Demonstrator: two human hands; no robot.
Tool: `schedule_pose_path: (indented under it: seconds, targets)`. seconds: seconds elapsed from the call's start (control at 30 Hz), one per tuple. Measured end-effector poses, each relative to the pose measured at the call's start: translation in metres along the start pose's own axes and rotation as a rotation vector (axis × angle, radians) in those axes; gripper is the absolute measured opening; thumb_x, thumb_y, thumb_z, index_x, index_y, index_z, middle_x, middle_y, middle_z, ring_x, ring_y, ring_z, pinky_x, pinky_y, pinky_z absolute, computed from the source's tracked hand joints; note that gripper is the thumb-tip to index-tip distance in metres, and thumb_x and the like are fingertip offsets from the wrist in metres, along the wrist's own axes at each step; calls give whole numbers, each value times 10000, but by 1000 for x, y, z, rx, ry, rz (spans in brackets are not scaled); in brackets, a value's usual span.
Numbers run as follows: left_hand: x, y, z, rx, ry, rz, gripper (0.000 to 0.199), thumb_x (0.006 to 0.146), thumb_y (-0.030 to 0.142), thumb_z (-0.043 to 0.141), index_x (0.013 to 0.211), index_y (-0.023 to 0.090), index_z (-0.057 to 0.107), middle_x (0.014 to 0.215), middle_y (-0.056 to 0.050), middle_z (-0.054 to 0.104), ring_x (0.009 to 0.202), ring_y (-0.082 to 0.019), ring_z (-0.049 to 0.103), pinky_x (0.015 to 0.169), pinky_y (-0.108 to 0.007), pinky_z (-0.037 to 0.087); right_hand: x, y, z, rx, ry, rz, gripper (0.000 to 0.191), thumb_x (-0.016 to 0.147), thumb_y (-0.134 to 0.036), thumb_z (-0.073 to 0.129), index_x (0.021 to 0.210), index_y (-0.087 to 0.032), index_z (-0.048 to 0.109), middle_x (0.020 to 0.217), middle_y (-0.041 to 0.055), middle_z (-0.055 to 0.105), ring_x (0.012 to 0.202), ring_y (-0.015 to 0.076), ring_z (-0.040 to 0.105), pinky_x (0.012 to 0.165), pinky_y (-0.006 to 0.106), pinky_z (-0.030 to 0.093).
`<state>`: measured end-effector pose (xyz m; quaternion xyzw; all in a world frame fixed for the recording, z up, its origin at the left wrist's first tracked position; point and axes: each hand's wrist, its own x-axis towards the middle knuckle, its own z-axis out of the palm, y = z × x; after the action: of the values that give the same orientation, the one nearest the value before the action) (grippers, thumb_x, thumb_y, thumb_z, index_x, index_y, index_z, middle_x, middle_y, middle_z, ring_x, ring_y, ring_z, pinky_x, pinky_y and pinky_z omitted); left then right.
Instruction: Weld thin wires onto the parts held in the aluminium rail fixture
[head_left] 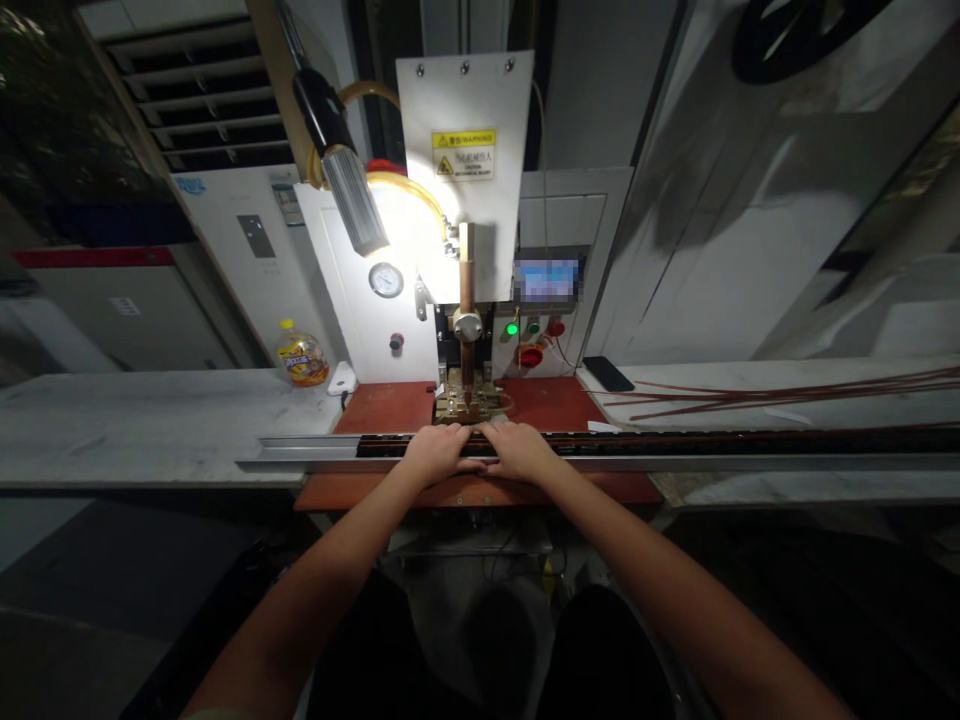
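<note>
A long grey metal channel [292,453] runs sideways across the front of a machine, with a dark strip [379,446] lying in it. My left hand [437,453] and my right hand [516,451] rest side by side on this work, fingertips close together, fingers bent over it. What their fingers pinch, if anything, is too small to make out. Just beyond them a copper-coloured electrode [467,365] points down at a small brass fixture [450,402].
The machine's white front panel [420,120] carries a warning label. A lamp [352,195] lights it from the left. On the left table stands a bottle [302,358]. A phone [608,374] and thin brown rods [720,393] lie to the right.
</note>
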<state>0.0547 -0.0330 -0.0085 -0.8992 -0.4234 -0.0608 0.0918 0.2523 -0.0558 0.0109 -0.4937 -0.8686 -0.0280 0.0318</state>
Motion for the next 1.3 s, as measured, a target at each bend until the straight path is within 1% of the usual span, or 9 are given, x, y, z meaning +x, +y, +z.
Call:
schedule_pose_path:
  seconds: [0.13, 0.33, 0.47, 0.57, 0.77, 0.97, 1.07, 1.2, 1.3]
  targets:
    - [-2, -4, 0, 5, 1, 5, 699, 839, 776, 454, 1146, 169, 615, 1013, -124, 720, 928, -293, 702, 731, -350, 499, -2, 5, -4, 2, -25, 12, 655, 801, -618, 685, 1294, -207, 557, 1199, 137, 681, 1091, 309, 651, 890, 377, 489]
    - [-8, -14, 1, 8, -1, 17, 716, 851, 789, 411, 1190, 187, 600, 1039, -108, 720, 936, -282, 702, 728, -337, 496, -3, 14, -5, -15, -68, 28, 699, 750, -677, 704, 1262, -215, 591, 1186, 140, 687, 1075, 315, 667, 871, 371, 502]
    - [-14, -20, -2, 9, -20, 10, 710, 841, 794, 428, 1174, 192, 603, 1049, -107, 717, 945, -280, 698, 740, -335, 496, -2, 14, -4, -14, -66, 37, 734, 734, -707, 699, 1281, -230, 586, 1161, 133, 698, 1063, 323, 673, 857, 375, 508]
    - [-18, -23, -4, 7, -29, 0, 688, 844, 786, 439, 1162, 199, 605, 1045, -105, 717, 940, -279, 698, 738, -332, 493, -2, 10, -1, -16, -36, 65, 776, 714, -756, 679, 1282, -236, 580, 1145, 132, 702, 1039, 334, 678, 845, 390, 512]
    - [-22, -20, -2, 0, 18, -42, 655, 849, 771, 464, 1110, 189, 614, 991, -103, 715, 917, -274, 694, 762, -342, 497, -2, 3, 7, -16, 12, 90, 749, 752, -803, 593, 1202, -205, 598, 1103, 144, 701, 1019, 323, 679, 861, 383, 495]
    - [-23, -14, 1, -15, 59, -57, 590, 871, 721, 492, 1082, 185, 619, 994, -106, 710, 913, -265, 691, 773, -345, 500, -2, 6, 17, -36, 58, 75, 742, 779, -793, 570, 1202, -184, 592, 1096, 158, 692, 991, 320, 676, 848, 378, 488]
    - [-22, -14, -1, -23, 50, -57, 592, 868, 720, 496, 1087, 183, 619, 997, -109, 710, 918, -271, 690, 777, -353, 502, -1, 7, 15, -30, 51, 54, 745, 766, -773, 613, 1222, -185, 581, 1111, 156, 689, 1000, 324, 672, 842, 376, 489]
    - [-20, -13, -8, -27, 13, -39, 611, 870, 719, 493, 1136, 183, 619, 1016, -115, 717, 928, -276, 690, 783, -359, 502, 2, 7, 8, -13, -8, 30, 772, 757, -745, 651, 1292, -196, 556, 1148, 158, 680, 1046, 328, 661, 858, 382, 489]
    - [-19, -13, -14, -20, -25, -16, 631, 876, 722, 480, 1171, 180, 613, 1037, -125, 721, 949, -284, 687, 788, -363, 502, 3, 7, 6, 4, -32, 37, 800, 749, -744, 659, 1342, -221, 535, 1187, 155, 671, 1068, 332, 656, 875, 390, 484]
